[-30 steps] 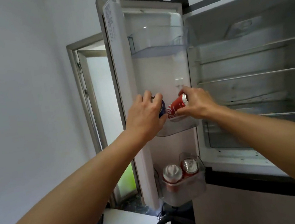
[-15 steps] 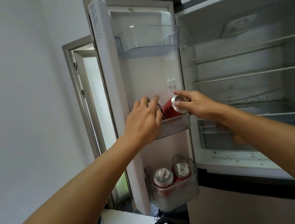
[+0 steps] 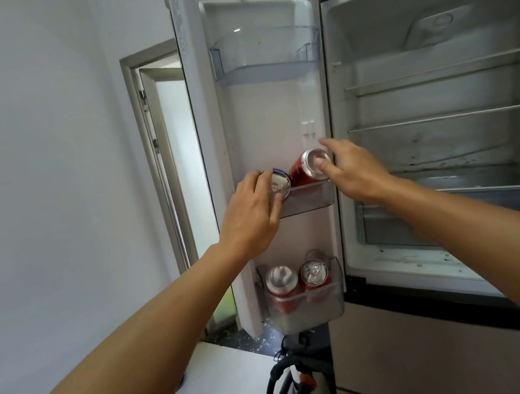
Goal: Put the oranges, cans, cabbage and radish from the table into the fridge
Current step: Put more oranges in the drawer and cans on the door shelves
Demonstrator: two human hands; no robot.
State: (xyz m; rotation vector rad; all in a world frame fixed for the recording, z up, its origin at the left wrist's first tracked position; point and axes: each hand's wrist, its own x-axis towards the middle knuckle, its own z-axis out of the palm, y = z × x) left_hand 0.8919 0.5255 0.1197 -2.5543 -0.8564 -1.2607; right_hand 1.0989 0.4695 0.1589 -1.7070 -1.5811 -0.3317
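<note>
left hand (image 3: 250,211): fingers curled round a can (image 3: 280,183), blue I think, half hidden by the hand, at middle door shelf (image 3: 313,199)
right hand (image 3: 355,170): fingers gripping tilted red can (image 3: 304,170), same shelf
lower bin (image 3: 308,310): two more cans (image 3: 283,281)

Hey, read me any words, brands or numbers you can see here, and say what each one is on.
Nothing is sharp enough to quote.
Sticker on the edge of the fridge door: print too small and blurred.
Red can in the right hand: side print blurred.
Blue can under the left hand: no lettering shows.
Two red cans in the bottom door bin: labels blurred behind its wall.
</note>
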